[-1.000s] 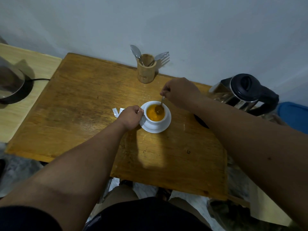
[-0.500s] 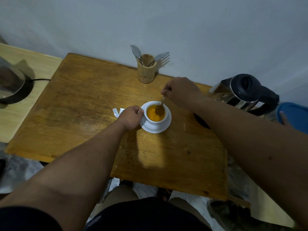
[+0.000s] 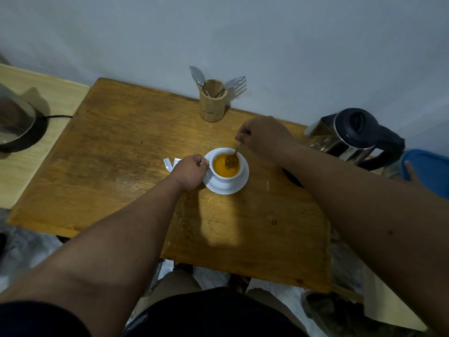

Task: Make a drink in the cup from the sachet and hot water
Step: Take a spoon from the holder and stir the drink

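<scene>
Wooden table against a pale wall.
One cup (orange drink); left hand closed on its handle, right hand pinching one spoon.

Wooden worktop against the wall. Bamboo holder at back edge, upright, with a spoon and a fork inside. Blue tub far right. Dark round appliance on side counter, left.
</scene>
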